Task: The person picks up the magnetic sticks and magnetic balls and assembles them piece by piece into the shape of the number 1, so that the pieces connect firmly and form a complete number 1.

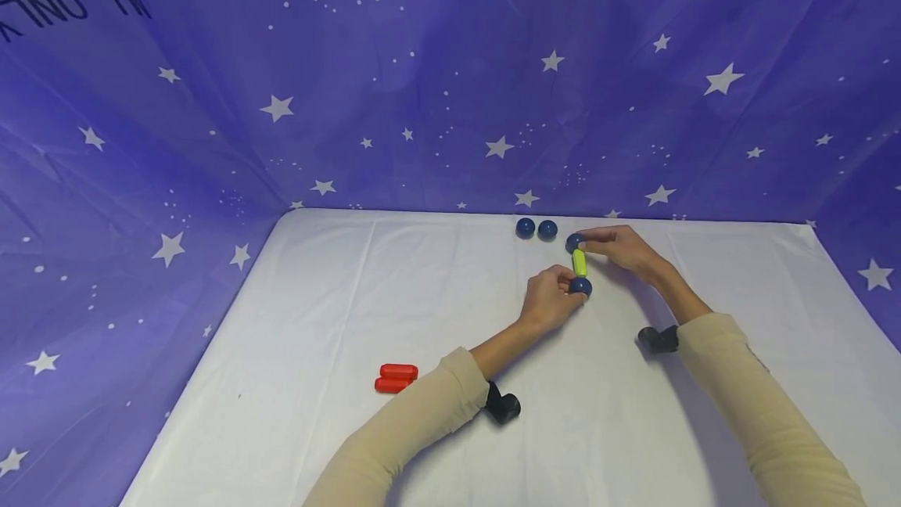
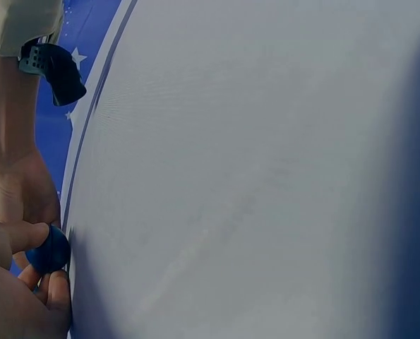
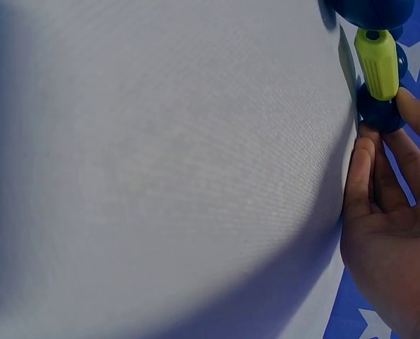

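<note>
A yellow-green rod [image 1: 579,263] stands between two dark blue balls, touching one at each end. My left hand [image 1: 551,300] pinches the nearer blue ball [image 1: 580,287] between thumb and fingers; in the left wrist view the same ball [image 2: 52,251] shows in that grip. The farther blue ball [image 1: 575,242] is pinched by my right hand [image 1: 622,249]. From the right wrist, the ribbed rod [image 3: 379,65] is seen against the ball [image 3: 381,113] in the right fingers. Part of each ball is hidden behind fingers.
Two more blue balls, one [image 1: 525,228] beside the other [image 1: 547,230], lie near the table's back edge. Two red rods [image 1: 398,372] lie by the left forearm, partly covered by its sleeve. Black wrist cameras [image 1: 503,405] jut from both sleeves. A starry blue cloth [image 1: 422,100] hangs behind the white table [image 1: 303,296].
</note>
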The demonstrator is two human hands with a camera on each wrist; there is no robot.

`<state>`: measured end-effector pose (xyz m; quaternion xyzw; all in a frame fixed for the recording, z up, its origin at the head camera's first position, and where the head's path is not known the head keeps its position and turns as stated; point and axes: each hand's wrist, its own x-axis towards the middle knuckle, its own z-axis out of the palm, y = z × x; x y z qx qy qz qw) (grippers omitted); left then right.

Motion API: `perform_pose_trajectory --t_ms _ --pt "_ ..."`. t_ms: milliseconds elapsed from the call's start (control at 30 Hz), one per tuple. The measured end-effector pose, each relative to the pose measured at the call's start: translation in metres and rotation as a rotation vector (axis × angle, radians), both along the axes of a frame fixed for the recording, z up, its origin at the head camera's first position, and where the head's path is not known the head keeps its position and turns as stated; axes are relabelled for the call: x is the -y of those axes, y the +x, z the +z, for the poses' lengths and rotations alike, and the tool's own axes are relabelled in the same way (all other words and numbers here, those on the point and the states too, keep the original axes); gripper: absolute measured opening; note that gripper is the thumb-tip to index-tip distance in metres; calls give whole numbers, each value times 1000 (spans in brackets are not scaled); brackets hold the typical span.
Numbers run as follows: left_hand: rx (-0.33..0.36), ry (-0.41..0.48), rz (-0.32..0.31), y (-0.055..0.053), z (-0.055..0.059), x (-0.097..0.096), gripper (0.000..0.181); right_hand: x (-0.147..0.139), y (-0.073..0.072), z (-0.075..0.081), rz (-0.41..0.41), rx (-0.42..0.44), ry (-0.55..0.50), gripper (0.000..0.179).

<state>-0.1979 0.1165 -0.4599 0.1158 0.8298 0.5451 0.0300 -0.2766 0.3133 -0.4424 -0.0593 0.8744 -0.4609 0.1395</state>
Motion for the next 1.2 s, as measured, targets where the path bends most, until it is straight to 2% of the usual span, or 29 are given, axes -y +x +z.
perform_pose_trajectory --t_ms 900,1200 --pt "-41 -18 0 -3 -1 -3 31 0 -1 2 24 -6 1 53" --pt "-47 -25 -5 -4 -3 -4 31 -1 -2 0 8 13 -2 55"
